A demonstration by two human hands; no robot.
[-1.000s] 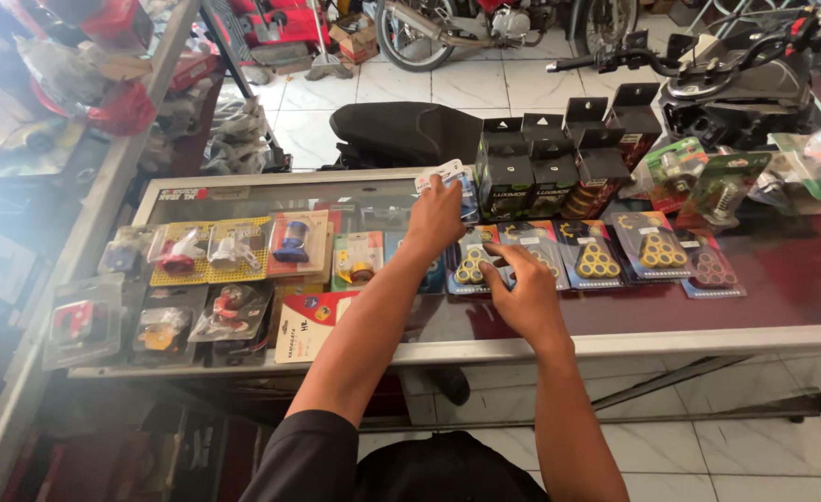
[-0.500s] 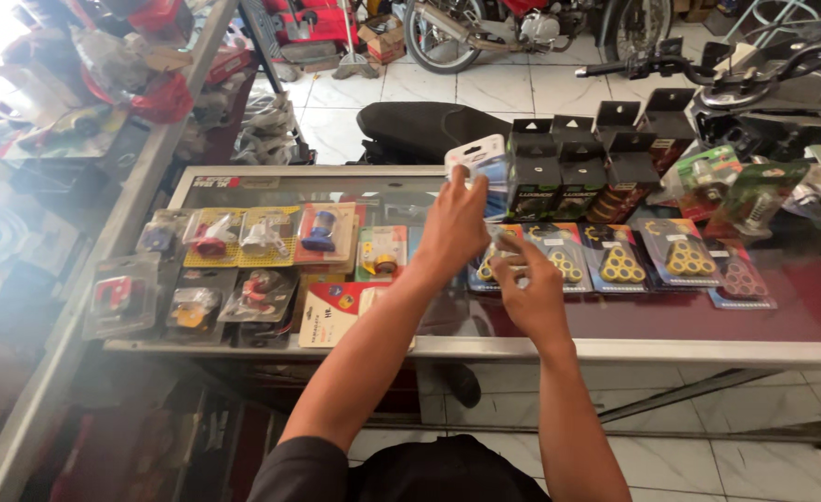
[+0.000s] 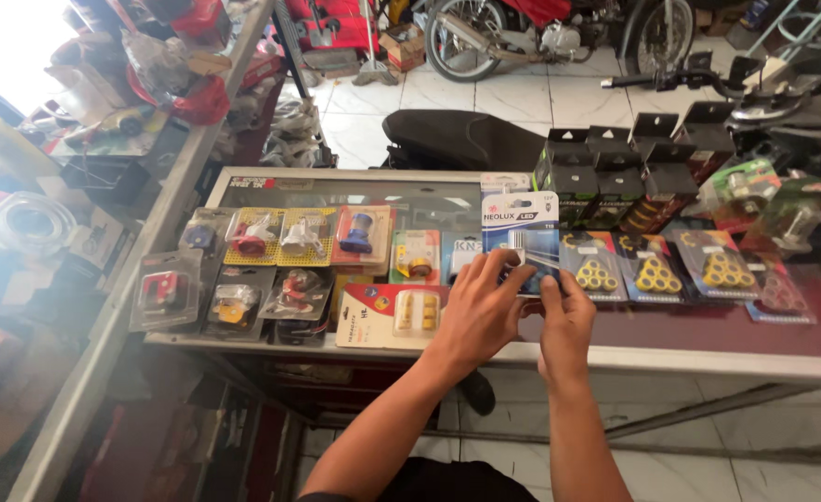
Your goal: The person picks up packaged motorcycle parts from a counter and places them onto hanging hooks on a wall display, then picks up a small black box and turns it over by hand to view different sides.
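Both hands, L (image 3: pixel 481 311) & R (image 3: pixel 566 321), pinch blue bulb pack (image 3: pixel 520 237) upright.

We find both hands above the near edge of the worktop (image 3: pixel 670 353), the left hand (image 3: pixel 478 311) just left of the right hand (image 3: pixel 566 321), a blister pack (image 3: pixel 520 237) between their fingers. Roller packs (image 3: pixel 652 265) lie in a row to its right, boxes (image 3: pixel 615 177) behind them. Carded parts (image 3: pixel 280 237) lie to the left. A motorcycle seat (image 3: pixel 466 139) sits on the floor behind the worktop.

Daylight from the upper left washes out that corner in hazy glare; the rest is sharp.
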